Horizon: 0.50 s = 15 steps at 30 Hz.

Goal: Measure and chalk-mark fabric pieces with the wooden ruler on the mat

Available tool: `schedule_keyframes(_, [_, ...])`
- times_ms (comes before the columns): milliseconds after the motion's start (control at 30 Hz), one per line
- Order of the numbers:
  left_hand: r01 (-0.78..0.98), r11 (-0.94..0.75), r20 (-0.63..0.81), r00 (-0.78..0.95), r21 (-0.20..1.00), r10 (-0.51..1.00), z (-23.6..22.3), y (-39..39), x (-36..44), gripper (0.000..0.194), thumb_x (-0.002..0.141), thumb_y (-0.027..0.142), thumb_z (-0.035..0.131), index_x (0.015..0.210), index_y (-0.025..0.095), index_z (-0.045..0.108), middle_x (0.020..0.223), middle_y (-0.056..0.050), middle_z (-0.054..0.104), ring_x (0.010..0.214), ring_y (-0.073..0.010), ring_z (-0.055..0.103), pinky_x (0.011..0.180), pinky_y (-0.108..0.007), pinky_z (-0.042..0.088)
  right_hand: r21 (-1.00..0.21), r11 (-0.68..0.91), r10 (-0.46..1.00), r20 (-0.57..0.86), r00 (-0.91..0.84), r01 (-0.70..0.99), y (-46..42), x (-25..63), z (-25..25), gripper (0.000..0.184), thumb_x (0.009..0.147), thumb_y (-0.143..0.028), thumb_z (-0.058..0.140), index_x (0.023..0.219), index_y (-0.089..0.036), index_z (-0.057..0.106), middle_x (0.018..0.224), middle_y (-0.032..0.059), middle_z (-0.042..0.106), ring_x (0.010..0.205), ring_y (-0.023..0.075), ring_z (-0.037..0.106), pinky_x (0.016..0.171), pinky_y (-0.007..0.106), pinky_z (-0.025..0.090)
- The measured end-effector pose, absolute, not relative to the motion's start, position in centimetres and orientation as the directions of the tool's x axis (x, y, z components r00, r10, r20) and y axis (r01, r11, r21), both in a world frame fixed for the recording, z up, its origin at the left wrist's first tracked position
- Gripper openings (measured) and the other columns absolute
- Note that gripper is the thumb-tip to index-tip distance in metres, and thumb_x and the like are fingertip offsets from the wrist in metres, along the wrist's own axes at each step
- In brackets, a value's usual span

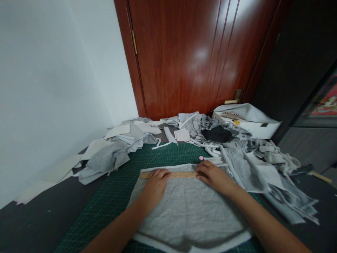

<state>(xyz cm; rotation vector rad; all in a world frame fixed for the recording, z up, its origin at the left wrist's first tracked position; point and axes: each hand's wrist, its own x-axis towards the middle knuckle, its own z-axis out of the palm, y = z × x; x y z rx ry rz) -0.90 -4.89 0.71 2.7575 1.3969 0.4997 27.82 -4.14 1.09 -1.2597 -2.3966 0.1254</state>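
A wooden ruler (181,174) lies across the upper part of a creased grey cloth (189,207), just below its folded top edge. My left hand (157,184) is closed over the ruler left of its middle, fingertips holding it down. At the ruler's right end, my right hand (213,175) has its fingers bent and closed on ruler and cloth; the exact grip is partly hidden. The cloth is spread on a green cutting mat (105,207) with a printed grid. A small pink round thing (201,158) stands just beyond my right fingers.
Grey and white cloth pieces (107,158) are heaped on the left by the wall. More grey cloth and strips (244,161) cover the right side. Behind them sits a white box (259,130) with cloth over it. A brown door (179,63) closes off the back.
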Motion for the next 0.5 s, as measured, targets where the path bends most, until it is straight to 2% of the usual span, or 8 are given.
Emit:
schedule_keyframes(133, [0.800,-0.591,0.269,0.550,0.100,0.790,0.8,-5.2,-0.7,0.044,0.086,0.003,0.040,0.124,0.018,0.058,0.128,-0.007,0.058,0.119,-0.0223,0.049,0.106,-0.041,0.035,-0.291,0.564,0.814,0.353,-0.461,0.773,-4.1,27.8,0.9,0.018,0.090,-0.031,0.054,0.099,-0.021,0.066,0.104,0.0079,0.062,0.106,0.0222,0.055,0.095,0.036,0.043])
schedule_keyframes(300, [0.799,-0.599,0.247,0.571,0.051,0.783,1.2,-5.5,-0.5,0.043,0.087,0.005,0.040,0.125,0.016,0.057,0.128,-0.009,0.058,0.120,-0.0235,0.049,0.107,-0.043,0.034,-0.312,0.384,0.855,0.476,-0.207,0.869,-1.9,28.4,1.5,0.022,0.093,-0.026,0.046,0.095,-0.017,0.066,0.098,0.0094,0.064,0.096,0.0210,0.059,0.088,0.032,0.046])
schedule_keyframes(367, [0.801,-0.597,0.231,0.572,0.049,0.787,1.4,-5.5,-0.4,0.045,0.086,0.003,0.040,0.126,0.016,0.056,0.130,-0.009,0.057,0.120,-0.0236,0.049,0.107,-0.043,0.033,-0.252,0.292,0.886,0.434,-0.162,0.922,-0.5,28.5,2.0,0.023,0.092,-0.022,0.046,0.096,-0.014,0.067,0.097,0.0115,0.065,0.095,0.0228,0.059,0.088,0.033,0.045])
schedule_keyframes(500, [0.805,-0.590,0.198,0.569,0.064,0.798,1.5,-5.6,-0.6,0.052,0.081,-0.001,0.040,0.128,0.016,0.054,0.133,-0.009,0.054,0.124,-0.0240,0.046,0.109,-0.045,0.031,-0.127,0.161,0.965,0.230,-0.129,0.979,2.2,28.0,2.3,0.022,0.089,-0.019,0.051,0.101,-0.011,0.069,0.104,0.0161,0.065,0.101,0.0263,0.059,0.088,0.033,0.043])
